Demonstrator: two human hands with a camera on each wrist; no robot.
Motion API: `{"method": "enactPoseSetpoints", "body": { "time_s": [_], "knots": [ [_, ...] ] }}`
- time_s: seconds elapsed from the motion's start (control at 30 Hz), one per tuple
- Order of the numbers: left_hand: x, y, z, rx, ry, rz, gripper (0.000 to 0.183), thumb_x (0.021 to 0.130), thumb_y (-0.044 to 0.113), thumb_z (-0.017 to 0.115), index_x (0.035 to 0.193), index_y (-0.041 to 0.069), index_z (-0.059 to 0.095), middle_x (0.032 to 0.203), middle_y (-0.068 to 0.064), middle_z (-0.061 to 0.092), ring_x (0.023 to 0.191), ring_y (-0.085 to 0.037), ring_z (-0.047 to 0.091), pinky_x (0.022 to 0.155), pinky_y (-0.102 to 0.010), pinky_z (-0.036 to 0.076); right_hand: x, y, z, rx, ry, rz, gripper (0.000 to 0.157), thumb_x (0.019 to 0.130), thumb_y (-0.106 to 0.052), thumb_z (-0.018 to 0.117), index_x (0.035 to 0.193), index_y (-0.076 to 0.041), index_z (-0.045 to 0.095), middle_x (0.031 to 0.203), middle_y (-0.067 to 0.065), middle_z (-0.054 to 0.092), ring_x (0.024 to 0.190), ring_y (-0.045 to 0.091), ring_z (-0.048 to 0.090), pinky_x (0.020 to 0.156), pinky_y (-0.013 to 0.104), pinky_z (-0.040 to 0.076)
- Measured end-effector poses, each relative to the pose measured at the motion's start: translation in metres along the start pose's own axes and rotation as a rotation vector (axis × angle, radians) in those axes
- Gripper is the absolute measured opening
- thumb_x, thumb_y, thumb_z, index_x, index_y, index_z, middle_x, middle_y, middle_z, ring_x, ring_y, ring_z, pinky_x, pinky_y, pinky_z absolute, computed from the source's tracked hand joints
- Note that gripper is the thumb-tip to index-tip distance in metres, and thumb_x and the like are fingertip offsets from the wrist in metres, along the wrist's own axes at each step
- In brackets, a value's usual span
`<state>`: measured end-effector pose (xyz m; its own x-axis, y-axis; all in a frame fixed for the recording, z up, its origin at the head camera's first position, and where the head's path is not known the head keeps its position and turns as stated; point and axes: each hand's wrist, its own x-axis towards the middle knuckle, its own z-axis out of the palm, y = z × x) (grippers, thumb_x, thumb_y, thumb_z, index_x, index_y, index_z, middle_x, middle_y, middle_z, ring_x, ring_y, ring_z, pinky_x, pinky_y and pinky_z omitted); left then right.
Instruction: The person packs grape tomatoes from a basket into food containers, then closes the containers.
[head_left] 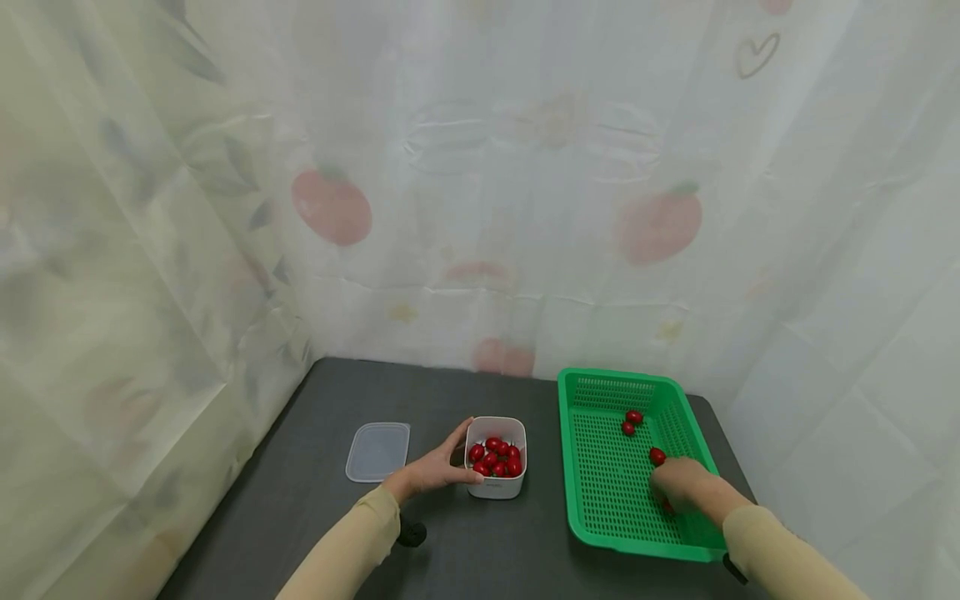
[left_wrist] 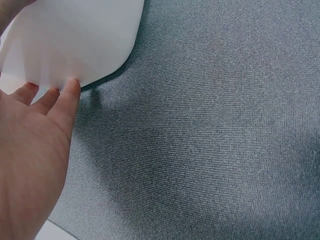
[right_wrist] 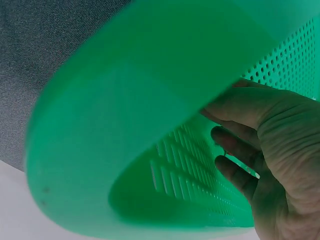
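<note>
Tomatoes point(head_left: 491, 459) lie in the tub point(head_left: 493, 491) the left hand point(head_left: 433, 471) grips, fingers wide; right hand point(head_left: 684, 482) half-curled in the basket point(head_left: 611, 475), any hold unclear

Dark grey tabletop point(head_left: 292, 500), its surface finely textured in my left-wrist view, extending before me; beyond it I see a pale, creased hanging sheet point(head_left: 480, 233) printed with red fruits point(head_left: 332, 207), a heart outline point(head_left: 757, 56) at upper right and a small yellowish star point(head_left: 402, 312); to my left, a greenish-cream curtain point(head_left: 112, 292) bearing grey-blue leaves point(head_left: 258, 215)
</note>
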<state>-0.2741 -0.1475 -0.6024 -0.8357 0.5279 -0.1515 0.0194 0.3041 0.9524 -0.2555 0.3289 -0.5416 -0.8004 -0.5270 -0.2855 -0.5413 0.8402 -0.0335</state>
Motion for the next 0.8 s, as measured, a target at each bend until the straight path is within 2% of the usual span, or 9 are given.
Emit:
{"method": "enactPoseSetpoints", "body": {
  "time_s": [0.23,0.47,0.67,0.8],
  "knots": [
    [0.0005,-0.0008,-0.0001,-0.011,-0.003,0.0,0.11,0.092,0.028,0.078,0.166,0.024,-0.003,0.168,-0.014,0.017,0.15,-0.041,0.026,0.115,-0.058,0.031,0.0002,-0.0023,0.0014,0.003,-0.006,-0.023,0.061,0.08,0.013,0.073,0.061,-0.024,0.027,0.066,-0.008,0.013,0.062,0.013,0.011,0.059,0.034,0.017],
    [0.0003,-0.0015,-0.0003,-0.014,0.003,-0.009,0.109,0.092,0.028,0.078,0.166,0.025,-0.002,0.169,-0.013,0.016,0.151,-0.04,0.024,0.116,-0.059,0.03,0.0018,-0.0007,0.0046,0.005,-0.003,-0.028,0.058,0.074,0.018,0.069,0.059,-0.024,0.031,0.065,-0.007,0.015,0.062,0.013,0.012,0.058,0.034,0.017],
    [-0.0004,-0.0003,0.0003,-0.021,0.006,-0.009,0.109,0.092,0.027,0.078,0.166,0.027,-0.002,0.168,-0.013,0.016,0.151,-0.041,0.025,0.115,-0.059,0.032,0.0025,-0.001,0.0047,0.0,-0.022,-0.01,0.051,0.073,0.02,0.066,0.057,-0.023,0.043,0.059,-0.009,0.026,0.061,0.012,0.017,0.057,0.032,0.02],
    [-0.0011,0.0004,0.0003,-0.027,0.004,-0.008,0.109,0.092,0.027,0.079,0.166,0.026,-0.002,0.168,-0.014,0.016,0.151,-0.042,0.024,0.115,-0.059,0.032,0.0031,-0.002,0.0007,0.015,-0.03,-0.006,0.053,0.076,0.016,0.068,0.058,-0.023,0.037,0.06,-0.009,0.021,0.061,0.013,0.015,0.057,0.033,0.019]
  ]
}}
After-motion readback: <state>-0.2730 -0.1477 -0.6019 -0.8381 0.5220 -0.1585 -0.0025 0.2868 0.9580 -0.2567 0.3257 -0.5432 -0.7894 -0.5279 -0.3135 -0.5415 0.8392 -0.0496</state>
